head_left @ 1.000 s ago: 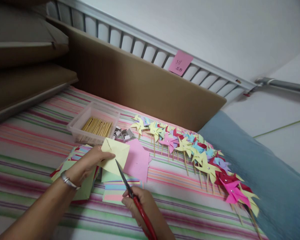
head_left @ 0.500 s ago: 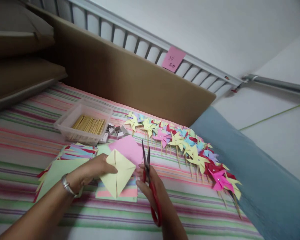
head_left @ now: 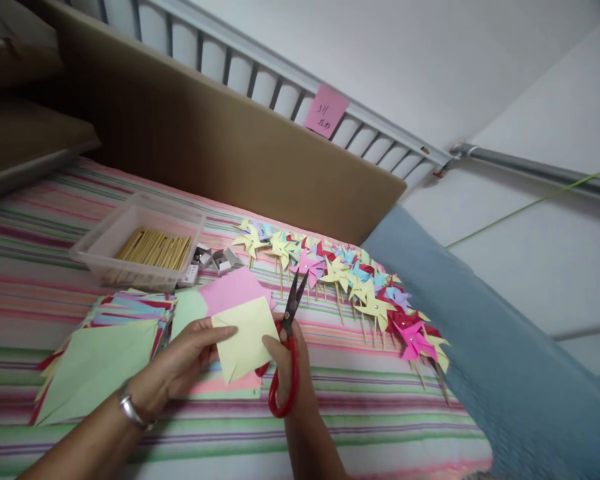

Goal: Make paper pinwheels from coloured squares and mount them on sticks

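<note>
My left hand [head_left: 194, 347] pinches the left edge of a pale yellow paper square [head_left: 250, 333], thumb on top. Two cut slits run in from its left and lower corners. In my right hand [head_left: 300, 363] are red-handled scissors [head_left: 291, 308], their blades slightly parted and pointing up and away from me. The right thumb also presses the paper's right edge, so both hands touch the sheet. Beneath it lie pink paper [head_left: 235, 288] and other coloured sheets. A stack of cut paper squares [head_left: 100, 367], green on top, rests left of my left hand.
A clear plastic box [head_left: 97, 250] of short wooden sticks stands at the back left, beside small open boxes [head_left: 224, 260]. Rows of finished paper pinwheels [head_left: 375, 307] lie to the right. Behind, a cardboard panel [head_left: 230, 160] leans against a white railing.
The yellow square has turned from a diamond to a nearly level position. My right hand has come in to its right edge, the scissors tilting rightward. The view has shifted to the right.
</note>
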Motion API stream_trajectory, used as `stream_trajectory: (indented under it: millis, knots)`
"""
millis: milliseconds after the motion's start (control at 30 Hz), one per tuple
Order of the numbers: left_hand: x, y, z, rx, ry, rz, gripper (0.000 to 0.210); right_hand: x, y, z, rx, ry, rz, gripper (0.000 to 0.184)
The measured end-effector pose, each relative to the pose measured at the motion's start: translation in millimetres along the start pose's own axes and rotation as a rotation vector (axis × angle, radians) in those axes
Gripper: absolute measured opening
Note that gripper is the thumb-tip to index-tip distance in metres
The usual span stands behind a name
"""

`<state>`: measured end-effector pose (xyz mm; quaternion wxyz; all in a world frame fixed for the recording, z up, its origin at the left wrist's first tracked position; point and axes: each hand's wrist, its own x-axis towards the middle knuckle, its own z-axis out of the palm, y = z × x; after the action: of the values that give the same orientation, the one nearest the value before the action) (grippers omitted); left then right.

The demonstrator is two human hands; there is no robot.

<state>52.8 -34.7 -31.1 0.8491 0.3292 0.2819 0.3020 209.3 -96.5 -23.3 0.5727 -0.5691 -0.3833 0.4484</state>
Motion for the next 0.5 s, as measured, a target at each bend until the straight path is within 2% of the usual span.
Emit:
stream_trajectory:
  millis: [133,233,367,500]
  knots:
    - [0,-19,14.2,-0.126,0.015,0.077,0.034,-3,7,13,0.027,0.051,-0.065,0.028]
    - [2,-22,13.8,-0.088,0.130,0.131,0.036,-5,11,22,0.012,0.052,-0.074,0.025]
    - [4,0,-5.2,0.022,0.322,0.211,0.039,-5,15,24,-0.034,-0.039,-0.015,0.028]
    - [2,31,-32.9,0.152,0.333,0.220,0.040,-9,18,14,-0.165,-0.191,0.112,0.039]
